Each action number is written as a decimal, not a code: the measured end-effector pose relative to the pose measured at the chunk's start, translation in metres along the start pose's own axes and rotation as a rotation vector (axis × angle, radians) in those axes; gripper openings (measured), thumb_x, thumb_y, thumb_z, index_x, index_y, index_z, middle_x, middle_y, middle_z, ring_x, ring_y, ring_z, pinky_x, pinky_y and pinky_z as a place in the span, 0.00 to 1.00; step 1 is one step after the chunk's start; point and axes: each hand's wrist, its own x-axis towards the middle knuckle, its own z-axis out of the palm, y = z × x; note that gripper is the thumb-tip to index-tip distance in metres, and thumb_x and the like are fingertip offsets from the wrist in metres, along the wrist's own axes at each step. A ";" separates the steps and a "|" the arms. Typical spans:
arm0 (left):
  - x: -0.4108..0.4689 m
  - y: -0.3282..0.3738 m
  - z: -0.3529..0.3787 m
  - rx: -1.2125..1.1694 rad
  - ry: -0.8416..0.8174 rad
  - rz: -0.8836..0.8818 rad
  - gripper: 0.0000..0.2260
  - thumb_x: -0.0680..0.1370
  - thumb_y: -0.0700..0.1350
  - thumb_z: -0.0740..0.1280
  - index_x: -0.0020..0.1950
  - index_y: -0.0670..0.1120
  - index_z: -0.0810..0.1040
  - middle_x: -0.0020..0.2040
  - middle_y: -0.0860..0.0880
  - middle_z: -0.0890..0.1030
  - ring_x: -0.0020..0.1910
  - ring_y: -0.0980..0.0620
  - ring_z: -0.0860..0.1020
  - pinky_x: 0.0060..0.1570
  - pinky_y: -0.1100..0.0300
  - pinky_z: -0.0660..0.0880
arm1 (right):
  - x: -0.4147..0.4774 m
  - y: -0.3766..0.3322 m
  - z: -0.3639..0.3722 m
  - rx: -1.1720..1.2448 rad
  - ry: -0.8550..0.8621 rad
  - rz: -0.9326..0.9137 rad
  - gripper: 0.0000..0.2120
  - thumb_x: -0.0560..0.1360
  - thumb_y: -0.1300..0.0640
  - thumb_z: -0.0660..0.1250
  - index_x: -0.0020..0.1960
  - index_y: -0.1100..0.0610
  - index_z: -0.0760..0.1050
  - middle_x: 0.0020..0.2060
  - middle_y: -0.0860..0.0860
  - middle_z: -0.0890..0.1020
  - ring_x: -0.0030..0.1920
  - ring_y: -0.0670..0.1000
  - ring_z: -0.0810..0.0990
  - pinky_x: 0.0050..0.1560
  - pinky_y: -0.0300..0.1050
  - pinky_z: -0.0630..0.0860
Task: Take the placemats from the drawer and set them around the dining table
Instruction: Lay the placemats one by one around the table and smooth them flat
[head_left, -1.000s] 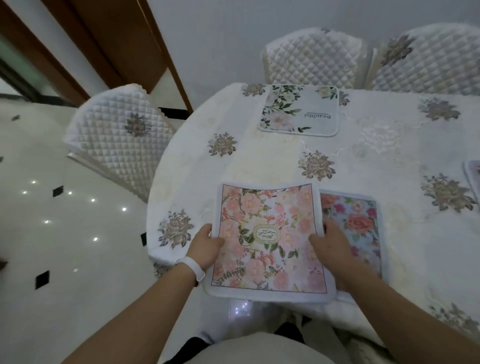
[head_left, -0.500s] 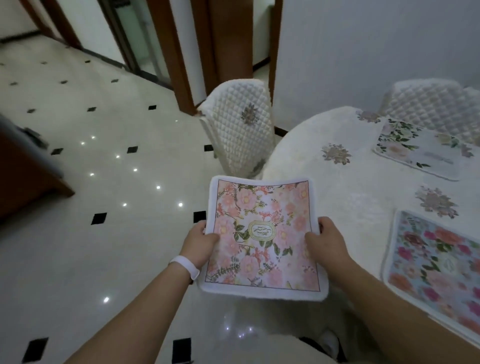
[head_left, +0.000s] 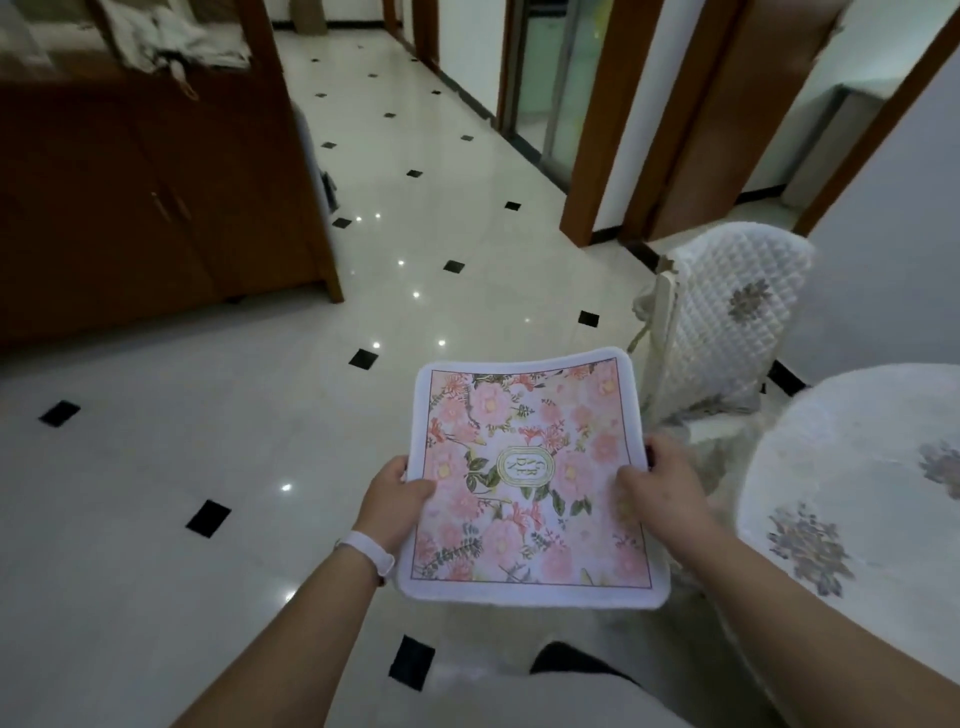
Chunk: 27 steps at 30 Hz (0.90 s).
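Note:
I hold a pink floral placemat (head_left: 524, 483) with a white border flat in the air, over the tiled floor. My left hand (head_left: 392, 493), with a white wristband, grips its left edge. My right hand (head_left: 660, 491) grips its right edge. The round dining table (head_left: 852, 499) with its white flowered cloth shows only at the right edge of the view, apart from the mat. The other placemats are out of view.
A white quilted chair (head_left: 727, 327) stands just beyond the mat, next to the table. A brown wooden cabinet (head_left: 145, 208) fills the upper left. Glossy white floor tiles (head_left: 260, 415) with black insets stretch toward doorways at the back.
The view has swung left, away from the table. The pink placemat, earlier over the table's edge above another mat, is now carried over the floor, still in both hands.

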 end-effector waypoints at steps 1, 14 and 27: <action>0.004 0.000 -0.008 -0.010 0.021 -0.013 0.10 0.75 0.37 0.66 0.53 0.48 0.78 0.48 0.44 0.84 0.44 0.41 0.83 0.47 0.40 0.80 | 0.007 -0.008 0.008 0.001 -0.020 -0.016 0.13 0.74 0.62 0.63 0.57 0.54 0.74 0.46 0.49 0.82 0.42 0.50 0.82 0.39 0.49 0.81; 0.149 0.060 -0.029 0.007 0.148 -0.095 0.08 0.76 0.35 0.66 0.45 0.49 0.78 0.40 0.40 0.80 0.34 0.45 0.76 0.36 0.51 0.75 | 0.178 -0.067 0.083 -0.010 -0.147 0.022 0.09 0.77 0.60 0.62 0.57 0.53 0.71 0.44 0.48 0.79 0.39 0.46 0.79 0.30 0.39 0.68; 0.313 0.204 -0.001 0.065 0.110 -0.056 0.08 0.77 0.37 0.64 0.49 0.49 0.78 0.45 0.42 0.84 0.41 0.40 0.83 0.41 0.47 0.82 | 0.357 -0.143 0.071 0.050 -0.115 0.036 0.07 0.76 0.61 0.62 0.53 0.55 0.71 0.43 0.53 0.79 0.42 0.57 0.81 0.42 0.56 0.80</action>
